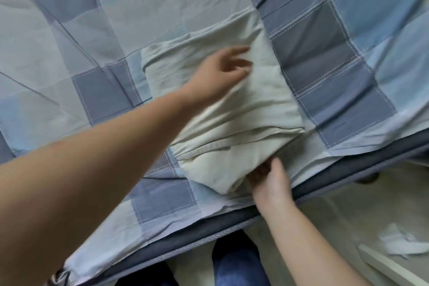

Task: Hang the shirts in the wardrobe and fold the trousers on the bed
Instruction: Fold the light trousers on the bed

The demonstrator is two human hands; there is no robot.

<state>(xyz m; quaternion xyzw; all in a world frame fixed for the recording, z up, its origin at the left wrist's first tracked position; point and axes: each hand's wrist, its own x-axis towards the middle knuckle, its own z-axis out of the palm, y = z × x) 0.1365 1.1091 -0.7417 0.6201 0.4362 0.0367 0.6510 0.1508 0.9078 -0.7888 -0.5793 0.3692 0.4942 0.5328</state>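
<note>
With the left hand (216, 72) flat on the folded trousers (222, 109) and the right hand (269, 179) pinching their near edge, the fold could slip open on the bed (69, 30).

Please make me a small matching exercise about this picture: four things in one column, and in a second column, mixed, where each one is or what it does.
Column 1:
1. left hand
2. right hand
3. folded trousers
4. white crumpled cloth

Column 2:
a. lies on the floor beside the bed
b. fingers tucked under the near corner of the trousers
c. lies on the checked bed cover
d. spread open over the top of the trousers

Pairs: 1-d, 2-b, 3-c, 4-a
</note>
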